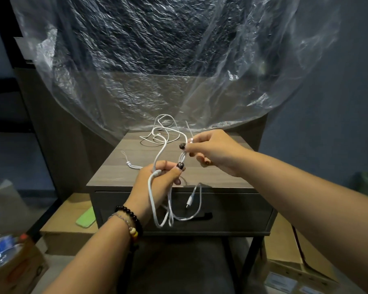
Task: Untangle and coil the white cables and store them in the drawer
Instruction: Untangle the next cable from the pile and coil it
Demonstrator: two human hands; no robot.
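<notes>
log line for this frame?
phase: untangling | left hand: grips white cables | right hand: pinches strand | drawer: closed

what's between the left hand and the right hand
In the head view, a short twisted stretch of white cable runs from the left hand up to the right hand; both pinch it above the nightstand.

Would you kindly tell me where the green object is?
In the head view, the green object lies lower left on a cardboard box, beside the drawer front.
</notes>
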